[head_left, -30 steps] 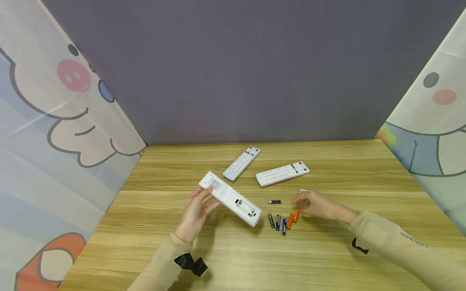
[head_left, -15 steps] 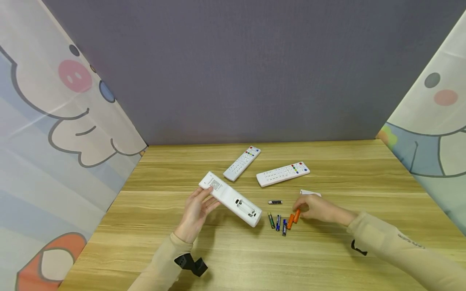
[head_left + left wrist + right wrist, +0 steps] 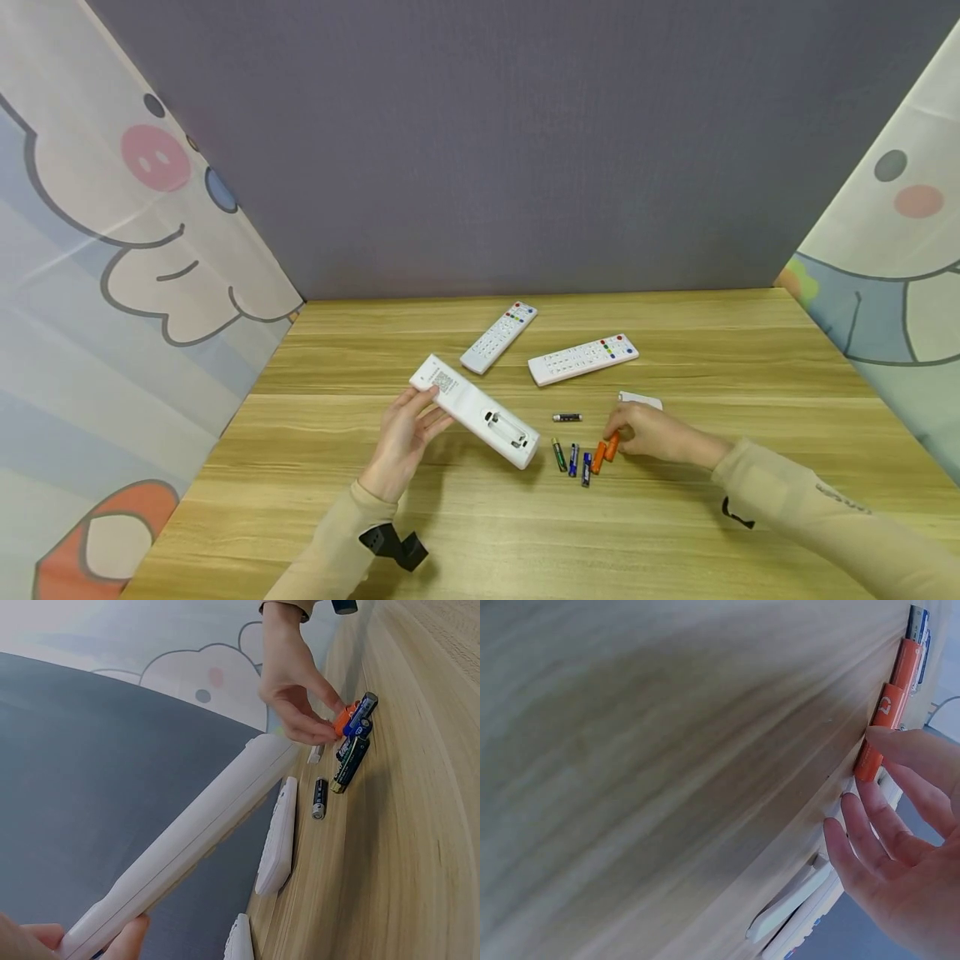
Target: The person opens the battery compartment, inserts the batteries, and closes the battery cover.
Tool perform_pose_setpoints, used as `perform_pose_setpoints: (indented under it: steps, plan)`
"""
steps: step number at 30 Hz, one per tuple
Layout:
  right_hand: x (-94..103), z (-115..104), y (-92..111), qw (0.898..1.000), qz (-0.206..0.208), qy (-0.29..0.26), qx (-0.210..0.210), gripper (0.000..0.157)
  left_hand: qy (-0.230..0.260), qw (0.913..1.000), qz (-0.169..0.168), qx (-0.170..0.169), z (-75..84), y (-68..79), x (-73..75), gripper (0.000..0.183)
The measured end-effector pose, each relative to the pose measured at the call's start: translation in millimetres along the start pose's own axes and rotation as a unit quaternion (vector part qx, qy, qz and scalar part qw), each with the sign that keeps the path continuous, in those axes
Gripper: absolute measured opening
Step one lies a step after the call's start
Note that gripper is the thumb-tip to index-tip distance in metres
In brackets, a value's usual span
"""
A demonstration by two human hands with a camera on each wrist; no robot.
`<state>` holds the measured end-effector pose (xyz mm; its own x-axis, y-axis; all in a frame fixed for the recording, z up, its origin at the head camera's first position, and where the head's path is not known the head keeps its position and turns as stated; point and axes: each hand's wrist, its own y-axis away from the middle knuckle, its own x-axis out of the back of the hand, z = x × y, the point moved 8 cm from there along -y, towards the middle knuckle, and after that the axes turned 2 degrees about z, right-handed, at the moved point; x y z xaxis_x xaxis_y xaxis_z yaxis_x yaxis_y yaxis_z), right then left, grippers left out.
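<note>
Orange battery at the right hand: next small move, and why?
Probably lift that orange battery with the right hand, which appears to pinch it: the remote in the left hand shows an open battery slot with no batteries in it.

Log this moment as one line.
left hand: holds white remote, battery bay open | right hand: pinches one orange battery | other batteries: on table

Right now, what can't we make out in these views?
- Head view: button face of the held remote, turned away from the camera.
- Head view: part of the white piece, hidden by the right hand.
- Head view: far end of the pinched orange battery, behind that same hand.
- Head view: print beside the QR code, too small to read.
- Left wrist view: rest of the lowest remote, cut off by the bottom edge.
</note>
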<state>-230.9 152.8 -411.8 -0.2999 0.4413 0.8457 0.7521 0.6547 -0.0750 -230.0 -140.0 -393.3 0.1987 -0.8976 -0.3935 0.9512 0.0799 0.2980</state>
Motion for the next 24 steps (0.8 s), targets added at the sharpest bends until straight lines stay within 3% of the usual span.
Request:
perform_pose_setpoints:
  steps: [13, 18, 24]
  plan:
    - [-1.5, -2.8, 1.3, 0.997, 0.015, 0.066, 0.038, 0.015, -0.003, 1.0, 0.006, 0.002, -1.9, -0.4, 1.9, 0.034]
    - [-0.5, -6.1, 1.6, 0.997, 0.012, 0.058, 0.052, 0.017, -0.006, 1.0, 0.006, 0.002, -2.0, -0.6, 1.9, 0.033]
    - [1.4, -5.8, 4.5, 0.999, 0.02, 0.032, 0.036, 0.02, -0.002, 1.0, 0.004, 0.003, -2.2, -0.7, 1.7, 0.033]
